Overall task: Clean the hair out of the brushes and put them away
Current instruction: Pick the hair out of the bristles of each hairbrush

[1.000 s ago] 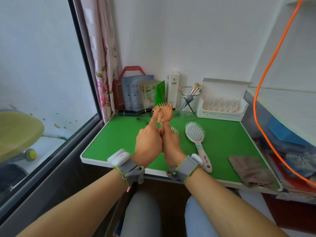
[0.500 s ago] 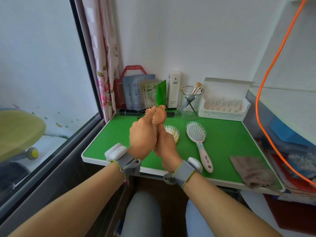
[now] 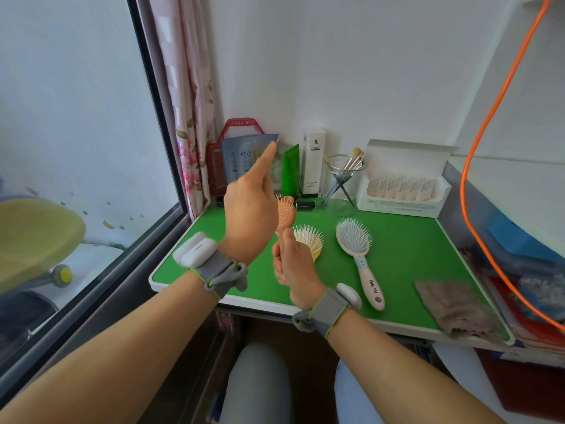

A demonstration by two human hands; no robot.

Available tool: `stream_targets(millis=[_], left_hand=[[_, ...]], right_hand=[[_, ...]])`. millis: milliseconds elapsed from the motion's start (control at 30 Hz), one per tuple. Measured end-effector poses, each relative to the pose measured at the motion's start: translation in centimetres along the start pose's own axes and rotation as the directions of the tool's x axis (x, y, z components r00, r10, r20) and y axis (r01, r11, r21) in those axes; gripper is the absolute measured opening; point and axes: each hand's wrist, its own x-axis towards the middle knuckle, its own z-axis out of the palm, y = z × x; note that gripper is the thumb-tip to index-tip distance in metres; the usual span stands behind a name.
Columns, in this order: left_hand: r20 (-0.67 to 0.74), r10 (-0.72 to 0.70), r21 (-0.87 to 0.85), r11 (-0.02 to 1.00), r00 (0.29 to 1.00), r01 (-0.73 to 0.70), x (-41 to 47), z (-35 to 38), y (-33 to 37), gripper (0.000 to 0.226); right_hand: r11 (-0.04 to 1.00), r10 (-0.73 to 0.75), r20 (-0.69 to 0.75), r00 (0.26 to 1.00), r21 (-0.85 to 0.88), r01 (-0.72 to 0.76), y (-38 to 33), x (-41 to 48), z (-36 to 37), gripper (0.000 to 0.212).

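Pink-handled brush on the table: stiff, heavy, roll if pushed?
The pink-handled brush lies bristles-up on its back, so probably slides, not rolls. Looks like rigid plastic, likely light. Pushed at the handle, it may pivot.

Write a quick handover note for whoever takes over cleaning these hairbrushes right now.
Left hand: raised beside the orange brush, index finger straight; whether it pinches hair, I cannot tell.
Right hand: grips the orange brush's handle, head up.
Yellow brush and pink-handled brush: lying bristles up on the green table.
Done: nothing put away.
To do: finish the orange brush, clean the other two, store all three.
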Motion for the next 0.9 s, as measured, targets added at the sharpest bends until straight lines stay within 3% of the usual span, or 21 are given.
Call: stream_targets(millis=[200, 400, 633, 900], left_hand=[[0.197, -0.172, 0.169, 0.976, 0.965, 0.14, -2.9, 2.2, -3.4, 0.043], [0.309, -0.225, 0.244, 0.958, 0.924, 0.152, -4.1, 3.1, -4.6, 0.055], [0.339, -0.251, 0.29, 0.945, 0.907, 0.153, -5.8, 3.1, -4.1, 0.064], [0.383, -0.297, 0.268, 0.942, 0.874, 0.203, -4.7, 3.4, -3.6, 0.062]], right_hand=[[0.994, -0.007, 0.02, 1.0, 0.105, 0.004, -0.9, 0.1, -0.3, 0.053], [0.993, 0.045, -0.012, 0.999, 0.111, -0.043, -1.0, 0.6, -0.6, 0.048], [0.973, 0.099, -0.056, 0.993, 0.215, -0.085, -1.7, 1.5, -1.4, 0.047], [0.991, 0.047, -0.048, 0.998, 0.124, -0.041, -1.1, 0.6, -0.9, 0.051]])
